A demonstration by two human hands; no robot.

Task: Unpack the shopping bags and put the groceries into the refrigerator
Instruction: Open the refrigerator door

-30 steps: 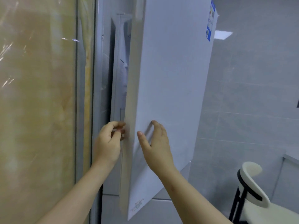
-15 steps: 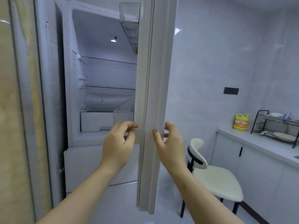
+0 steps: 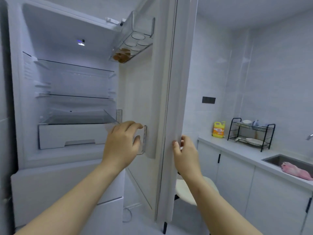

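two hands work the door (image 3: 171,99) of the fridge (image 3: 18,99), swung wider than half a second earlier and now showing eggs (image 3: 122,54) in its top tray (image 3: 143,28). the right hand (image 3: 185,156) grips the door's edge, thumb in front; the left hand (image 3: 121,145) curls at the door's clear bin (image 3: 144,141), though a grip cannot be told. opening is the step in hand, the shelves (image 3: 74,67) bare. no bags in view; next, likely, letting go to fetch them.

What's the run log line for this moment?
refrigerator door: open | left hand: at door's inner side, grip unclear | right hand: grips door edge | groceries: none in view
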